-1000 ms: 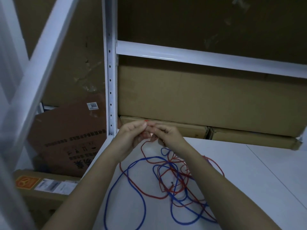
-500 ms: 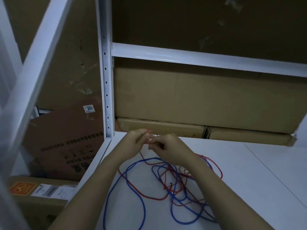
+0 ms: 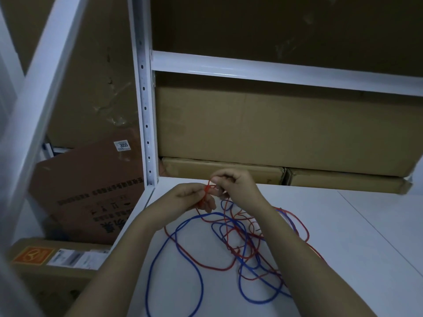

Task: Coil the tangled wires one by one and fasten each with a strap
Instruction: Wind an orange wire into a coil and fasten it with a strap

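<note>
Head: both hands [image 3: 212, 193] pinch red wire [image 3: 207, 188]

Storeroom or warehouse, dimly lit. White metal shelving rack: perforated upright [image 3: 143, 106] with row of slots, horizontal beam [image 3: 274, 72], white shelf board [image 3: 343, 236] as work surface. Large brown cardboard cartons [image 3: 274, 126] stacked at back of shelf, flatter long boxes [image 3: 224, 168] beneath. More cartons beside rack at left, one with printed text and sticker "3055" [image 3: 121, 145], another with orange logo label [image 3: 33, 255].
</note>
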Tool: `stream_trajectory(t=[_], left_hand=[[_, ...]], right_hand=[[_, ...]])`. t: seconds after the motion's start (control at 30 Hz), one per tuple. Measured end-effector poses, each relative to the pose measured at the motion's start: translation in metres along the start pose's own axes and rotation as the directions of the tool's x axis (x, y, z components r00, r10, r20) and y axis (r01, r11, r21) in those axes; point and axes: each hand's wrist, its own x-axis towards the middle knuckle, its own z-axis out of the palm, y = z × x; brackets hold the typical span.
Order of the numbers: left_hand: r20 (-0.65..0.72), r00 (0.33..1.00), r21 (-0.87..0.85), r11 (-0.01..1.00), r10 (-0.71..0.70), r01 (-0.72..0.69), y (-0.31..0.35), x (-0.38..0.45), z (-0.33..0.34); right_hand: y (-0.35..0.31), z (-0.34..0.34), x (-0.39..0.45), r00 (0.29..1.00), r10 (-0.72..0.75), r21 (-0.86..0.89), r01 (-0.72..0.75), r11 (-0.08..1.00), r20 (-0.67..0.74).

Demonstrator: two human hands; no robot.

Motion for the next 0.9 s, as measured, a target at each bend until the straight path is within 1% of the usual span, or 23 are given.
stream_trajectory(t=[0.07,0.13,0.2,0.3,0.33,0.4,0.43,0.47,0.5,0.53,0.57,0.63,0.67,0.73,0.77,0.83,0.9], left_hand=[[-0.003,1.0,-0.067,0.998,0.007,-0.007,0.002,-0.006,-0.001],[-0.056,0.998,-0.167,0.985,0.034,-0.043,0.006,-0.007,-0.001],[-0.155,0.986,-0.276,0.957,0.052,-0.094,0.009,-0.003,0.001],[-0.344,0.938,-0.37,0.911,0.049,-0.184,0.011,0.008,0.001],[-0.387,0.92,-0.357,0.911,0.055,-0.204,0.012,0.012,0.0],[-0.447,0.89,-0.24,0.947,0.089,-0.215,0.013,0.021,0.0],[-0.475,0.873,-0.13,0.972,0.111,-0.195,0.011,0.025,0.0],[-0.495,0.857,0.019,0.988,0.144,-0.155,0.008,0.029,-0.001],[-0.486,0.854,0.177,0.978,0.187,-0.113,0.003,0.033,-0.002],[-0.453,0.865,0.308,0.948,0.217,-0.076,-0.002,0.034,-0.003],[-0.402,0.886,0.401,0.914,0.232,-0.058,-0.007,0.035,-0.004],[-0.292,0.924,0.494,0.866,0.247,-0.076,-0.008,0.034,-0.002],[-0.258,0.934,0.491,0.866,0.249,-0.095,-0.005,0.032,0.0],[-0.217,0.948,0.383,0.914,0.232,-0.136,0.004,0.031,0.005],[-0.191,0.956,0.329,0.932,0.221,-0.15,0.008,0.031,0.005],[-0.118,0.973,0.282,0.946,0.2,-0.16,0.014,0.034,0.006],[-0.063,0.987,0.267,0.955,0.149,-0.127,0.014,0.039,0.008]], right_hand=[[0.006,0.008,-0.003,0.997,0.055,0.063,-0.059,0.996,0.052],[0.008,0.015,-0.006,0.989,0.112,0.144,-0.125,0.982,0.093],[0.006,0.023,-0.007,0.978,0.162,0.201,-0.186,0.962,0.132],[0.008,0.033,-0.01,0.973,0.158,0.117,-0.179,0.977,0.166],[0.011,0.036,-0.012,0.972,0.148,0.078,-0.164,0.983,0.182],[0.013,0.038,-0.015,0.967,0.128,-0.03,-0.124,0.992,0.222],[0.013,0.039,-0.017,0.964,0.115,-0.105,-0.092,0.99,0.238],[0.013,0.038,-0.018,0.966,0.094,-0.179,-0.051,0.983,0.242],[0.01,0.034,-0.019,0.969,0.064,-0.234,-0.007,0.972,0.237],[0.007,0.03,-0.021,0.973,0.029,-0.255,0.032,0.966,0.231],[0.002,0.024,-0.022,0.976,-0.001,-0.246,0.057,0.968,0.22],[-0.008,0.008,-0.023,0.984,-0.029,-0.148,0.055,0.987,0.174],[-0.013,0.0,-0.022,0.99,-0.029,-0.077,0.04,0.996,0.14],[-0.018,-0.013,-0.016,0.997,-0.003,0.04,0.0,0.999,0.077],[-0.019,-0.018,-0.013,0.999,0.014,0.066,-0.017,0.998,0.05],[-0.017,-0.025,-0.006,1.0,0.031,0.064,-0.031,0.997,-0.003],[-0.015,-0.029,0.002,0.999,0.031,0.012,-0.031,0.999,-0.034]])
